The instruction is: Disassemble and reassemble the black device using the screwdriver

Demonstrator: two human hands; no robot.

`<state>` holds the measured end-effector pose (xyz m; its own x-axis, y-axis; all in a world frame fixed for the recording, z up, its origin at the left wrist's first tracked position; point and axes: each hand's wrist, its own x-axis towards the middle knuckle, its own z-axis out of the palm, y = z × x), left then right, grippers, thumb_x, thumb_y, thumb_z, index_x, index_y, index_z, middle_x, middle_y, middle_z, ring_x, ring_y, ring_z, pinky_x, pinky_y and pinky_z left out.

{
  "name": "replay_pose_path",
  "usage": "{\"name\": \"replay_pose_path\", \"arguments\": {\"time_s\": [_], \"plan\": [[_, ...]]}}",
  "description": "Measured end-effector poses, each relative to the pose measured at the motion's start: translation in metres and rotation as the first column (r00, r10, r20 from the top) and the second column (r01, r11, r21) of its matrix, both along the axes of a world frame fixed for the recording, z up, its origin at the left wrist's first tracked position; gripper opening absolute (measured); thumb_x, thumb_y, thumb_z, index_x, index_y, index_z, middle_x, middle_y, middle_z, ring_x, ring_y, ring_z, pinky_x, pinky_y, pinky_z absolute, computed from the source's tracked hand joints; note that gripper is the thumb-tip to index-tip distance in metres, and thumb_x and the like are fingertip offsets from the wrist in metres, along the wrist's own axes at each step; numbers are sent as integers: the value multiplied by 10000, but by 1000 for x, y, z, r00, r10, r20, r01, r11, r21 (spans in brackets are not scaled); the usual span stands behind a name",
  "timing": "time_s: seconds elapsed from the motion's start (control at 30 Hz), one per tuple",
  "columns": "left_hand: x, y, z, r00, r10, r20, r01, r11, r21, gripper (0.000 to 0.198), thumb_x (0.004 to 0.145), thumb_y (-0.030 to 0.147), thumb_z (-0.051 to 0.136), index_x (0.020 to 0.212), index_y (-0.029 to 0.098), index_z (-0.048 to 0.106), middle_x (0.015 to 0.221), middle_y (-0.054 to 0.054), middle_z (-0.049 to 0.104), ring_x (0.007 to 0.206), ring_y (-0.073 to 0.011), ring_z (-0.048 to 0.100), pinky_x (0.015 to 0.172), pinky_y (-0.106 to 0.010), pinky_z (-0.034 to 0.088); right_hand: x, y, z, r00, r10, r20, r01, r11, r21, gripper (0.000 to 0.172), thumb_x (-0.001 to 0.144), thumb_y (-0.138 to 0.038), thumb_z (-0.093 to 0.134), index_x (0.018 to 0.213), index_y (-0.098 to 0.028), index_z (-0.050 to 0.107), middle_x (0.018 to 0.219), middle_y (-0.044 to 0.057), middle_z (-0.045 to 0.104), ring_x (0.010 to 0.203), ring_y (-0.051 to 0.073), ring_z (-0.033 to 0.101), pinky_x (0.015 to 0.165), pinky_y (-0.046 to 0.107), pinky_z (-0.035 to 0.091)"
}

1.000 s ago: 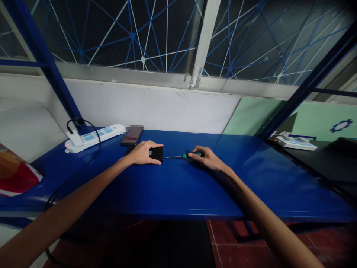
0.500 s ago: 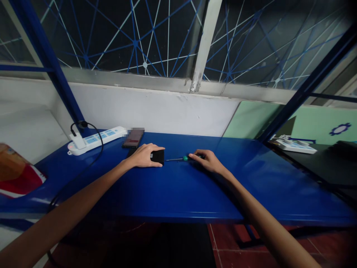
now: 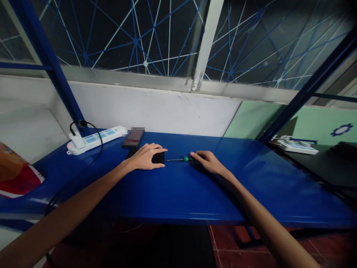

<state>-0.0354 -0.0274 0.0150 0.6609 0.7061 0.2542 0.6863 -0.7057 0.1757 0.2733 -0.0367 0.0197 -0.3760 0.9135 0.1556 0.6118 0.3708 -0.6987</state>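
My left hand (image 3: 146, 156) grips a flat black box-like object (image 3: 158, 158) lying on the blue table, thumb along the near edge and fingers over the far one. Its left part is hidden beneath my palm. In my right hand (image 3: 206, 160) is a screwdriver (image 3: 186, 159) with a green handle and a thin metal shaft. The screwdriver lies nearly level, its tip pointing left at the right end of the black object. Whether the tip touches that end I cannot tell. Most of the handle is covered by my fingers.
Behind my left hand lies a phone (image 3: 134, 137). Left of it, a white power strip (image 3: 96, 140) carries a plugged-in adapter with a black cable (image 3: 95, 160) running toward me. A red and orange packet (image 3: 18, 173) is at far left. Blue posts (image 3: 55, 78) flank the blue table (image 3: 178, 197).
The fingers of my left hand have shifted slightly on the black object. My right hand still holds the screwdriver in almost the same place.
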Motion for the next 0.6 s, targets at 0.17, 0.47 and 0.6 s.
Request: {"name": "replay_pose_path", "arguments": {"time_s": [0.17,0.47,0.6], "plan": [[1,-2,0,1000,-1,-26,2,1000,25,634,838,588,537,1379,264,468,1314,-115,540,1163,-301,503,938,-447,360,1,1,-3,986,37,-160,-48,997,-67,401,722,-495,714,924,-209,518,736,9,584,590,122,437,525,254,322],[5,-6,0,999,22,-49,-19,998,52,619,845,560,523,1386,267,458,1303,-114,542,1148,-295,507,935,-450,365,-2,-1,3,1000,-4,4,4,1000,25,439,851,-574,513,728,-166,617,603,1,488,555,114,383,506,261,275],[6,-6,0,999,25,-44,-23,998,59,620,839,555,530,1385,269,461,1294,-111,546,1127,-294,515,940,-454,363,-1,0,-1,996,18,-87,-21,999,-29,361,799,-538,615,901,-195,565,646,-15,521,565,116,412,515,252,301]]}}
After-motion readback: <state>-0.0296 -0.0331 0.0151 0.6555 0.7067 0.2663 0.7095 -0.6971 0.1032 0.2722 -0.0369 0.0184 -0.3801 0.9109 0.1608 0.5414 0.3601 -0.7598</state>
